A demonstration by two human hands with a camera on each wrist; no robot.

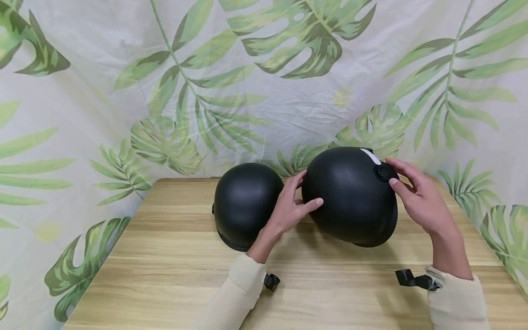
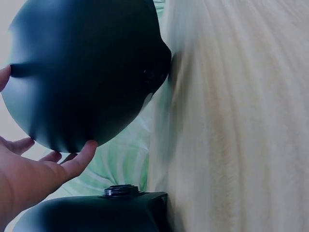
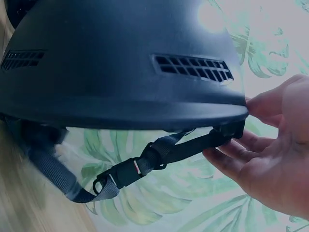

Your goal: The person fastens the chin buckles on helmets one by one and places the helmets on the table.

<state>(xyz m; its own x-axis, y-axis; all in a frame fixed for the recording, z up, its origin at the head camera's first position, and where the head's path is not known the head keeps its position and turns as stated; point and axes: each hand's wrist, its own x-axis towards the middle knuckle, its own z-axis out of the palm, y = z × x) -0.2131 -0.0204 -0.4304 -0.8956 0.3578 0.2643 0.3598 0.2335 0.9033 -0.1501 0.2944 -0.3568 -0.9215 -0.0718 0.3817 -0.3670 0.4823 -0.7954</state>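
Note:
A matte black helmet sits tilted on the right, between both hands. My left hand grips its left side, thumb on the front and fingers spread along the shell; the left wrist view shows the fingertips against it. On the other side my right hand pinches the edge by a round black disc, next to a white mark. From the right wrist, the thumb lies at the rim with fingers beneath, beside a chin strap with a fastened buckle. Mesh vents show above.
A second black helmet stands crown up on the wooden table, just left of my left hand. A leaf-print cloth hangs behind the table. Black camera straps stick out from both sleeves.

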